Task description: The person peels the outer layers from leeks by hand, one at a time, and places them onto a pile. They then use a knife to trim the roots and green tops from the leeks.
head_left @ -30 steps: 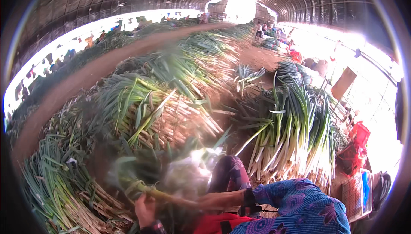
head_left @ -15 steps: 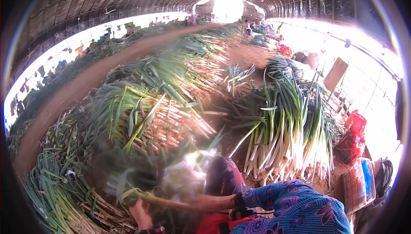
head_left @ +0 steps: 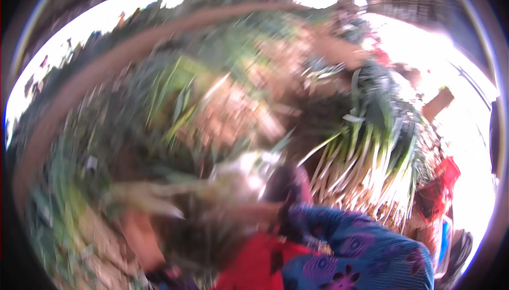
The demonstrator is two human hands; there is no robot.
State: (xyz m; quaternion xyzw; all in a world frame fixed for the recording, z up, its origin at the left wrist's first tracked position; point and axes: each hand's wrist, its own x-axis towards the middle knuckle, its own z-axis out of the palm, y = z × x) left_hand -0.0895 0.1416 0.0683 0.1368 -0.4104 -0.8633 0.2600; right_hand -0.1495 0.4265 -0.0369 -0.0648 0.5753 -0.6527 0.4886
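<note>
My left hand (head_left: 139, 229) is at the lower left, at a green onion (head_left: 146, 194) that lies sideways across its fingers. The fingers look closed around the stalk, though motion blurs them. Farther right, my right hand (head_left: 241, 213) is smeared at the end of the blue patterned sleeve, and its fingers cannot be made out. Just beyond it is a shiny pale plastic-looking bundle (head_left: 246, 173). A pile of unpeeled green onions (head_left: 228, 112) with brown stalks lies ahead. To the right are cleaned green onions (head_left: 366, 168) with white stalks and dark green leaves.
More green onions (head_left: 58, 184) are heaped along the left. A dirt path (head_left: 106, 56) curves behind the piles. At the right are a red net bag (head_left: 437, 189) and a crate with something blue (head_left: 444, 242). A brown board (head_left: 438, 103) leans farther back.
The view has tilted down and swung left, blurring the scene. My left hand has risen in the picture with the green onion. My right hand has also shifted upward and stays blurred.
</note>
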